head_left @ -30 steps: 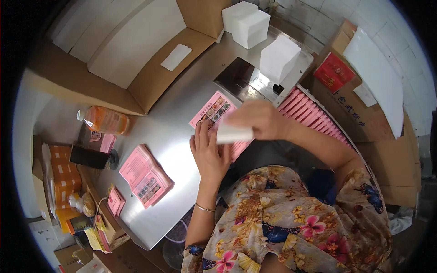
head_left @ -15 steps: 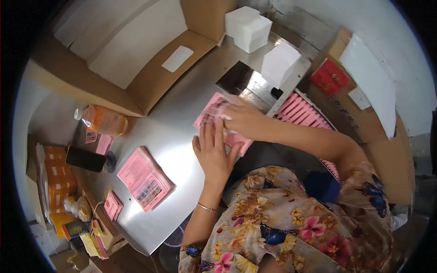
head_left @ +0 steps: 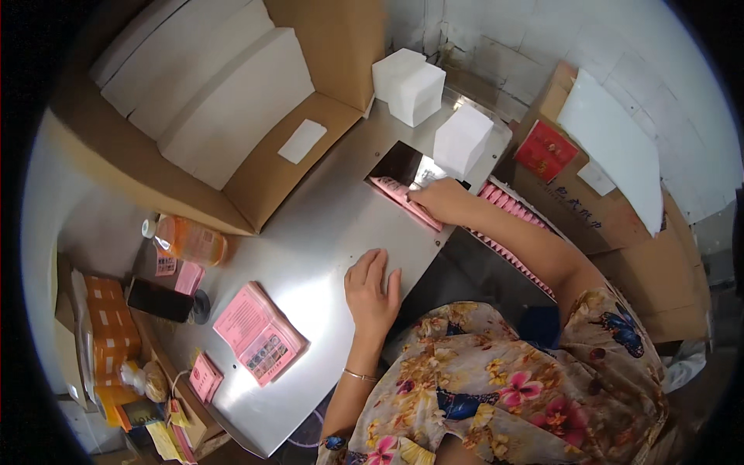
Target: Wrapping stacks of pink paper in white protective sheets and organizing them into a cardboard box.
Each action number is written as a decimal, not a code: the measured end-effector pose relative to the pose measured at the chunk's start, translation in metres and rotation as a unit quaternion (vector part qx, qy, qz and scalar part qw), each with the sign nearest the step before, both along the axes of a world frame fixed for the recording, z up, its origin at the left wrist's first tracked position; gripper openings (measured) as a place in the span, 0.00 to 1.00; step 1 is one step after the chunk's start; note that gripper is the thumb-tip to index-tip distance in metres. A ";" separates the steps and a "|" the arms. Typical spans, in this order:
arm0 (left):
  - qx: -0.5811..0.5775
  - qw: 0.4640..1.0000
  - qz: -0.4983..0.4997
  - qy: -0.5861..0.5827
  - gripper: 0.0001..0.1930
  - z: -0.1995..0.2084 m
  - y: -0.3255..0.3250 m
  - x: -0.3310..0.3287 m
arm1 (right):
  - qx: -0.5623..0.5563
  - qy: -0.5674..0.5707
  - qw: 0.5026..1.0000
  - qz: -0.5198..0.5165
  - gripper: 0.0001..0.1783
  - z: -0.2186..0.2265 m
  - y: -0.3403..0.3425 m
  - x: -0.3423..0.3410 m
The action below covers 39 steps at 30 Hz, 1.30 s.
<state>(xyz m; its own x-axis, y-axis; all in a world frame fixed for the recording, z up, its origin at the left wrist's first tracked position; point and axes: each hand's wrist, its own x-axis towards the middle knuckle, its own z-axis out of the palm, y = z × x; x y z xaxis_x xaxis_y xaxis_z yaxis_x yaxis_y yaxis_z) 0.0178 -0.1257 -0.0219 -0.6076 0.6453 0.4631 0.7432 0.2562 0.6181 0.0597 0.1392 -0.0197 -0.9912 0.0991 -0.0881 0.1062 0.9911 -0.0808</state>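
Observation:
My right hand (head_left: 446, 203) has its fingers closed on the near edge of a narrow pink printed packet (head_left: 404, 206), folded and partly tilted up. That packet lies beside a dark glossy plate (head_left: 397, 161) let into the metal table. Lower and to the left, my left hand (head_left: 371, 293) rests on the bare metal with fingers stretched and thumb apart, holding nothing. A thick stack of pink printed sheets (head_left: 252, 322) lies to its left. Just past my right hand stands a block of folded white sheets (head_left: 463, 139).
A large open cardboard box (head_left: 260, 186) holds white stacks at the far left. Nearby are an orange bottle (head_left: 190, 239), a black phone (head_left: 160, 299) and a small pink packet (head_left: 205, 377). White blocks (head_left: 417, 97) stand behind; pink packets (head_left: 515, 203) fill a box at right.
Both hands were together on the pink sheet. It is now a narrow folded packet under my right hand, while my left hand has come away onto the table. The view has shifted slightly.

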 end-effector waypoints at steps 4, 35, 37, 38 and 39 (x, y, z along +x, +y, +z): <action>-0.004 1.000 -0.015 -0.013 0.16 -0.002 -0.001 -0.002 | -0.072 0.069 0.995 -0.022 0.18 0.026 -0.001 0.036; 0.048 0.986 0.154 0.039 0.16 0.046 -0.097 -0.027 | -0.025 0.345 0.934 -0.083 0.33 0.063 0.086 0.044; -0.065 0.974 0.216 0.015 0.18 0.071 -0.138 -0.045 | -0.057 0.368 0.927 -0.036 0.33 0.072 0.052 0.045; -0.105 0.968 0.220 0.053 0.18 0.068 -0.160 -0.051 | -0.087 0.394 0.915 0.006 0.33 0.075 0.031 0.046; -0.198 0.947 0.229 0.104 0.16 0.055 -0.190 -0.055 | -0.107 0.404 0.908 0.039 0.33 0.075 0.012 0.045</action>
<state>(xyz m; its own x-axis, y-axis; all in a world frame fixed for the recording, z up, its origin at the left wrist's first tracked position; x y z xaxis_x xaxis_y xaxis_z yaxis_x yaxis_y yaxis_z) -0.0375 -0.3160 0.0335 -0.7877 0.4843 0.3808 0.5934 0.7625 0.2577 0.1048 0.1508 0.0555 -0.7448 0.0919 0.6610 -0.1437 0.9452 -0.2932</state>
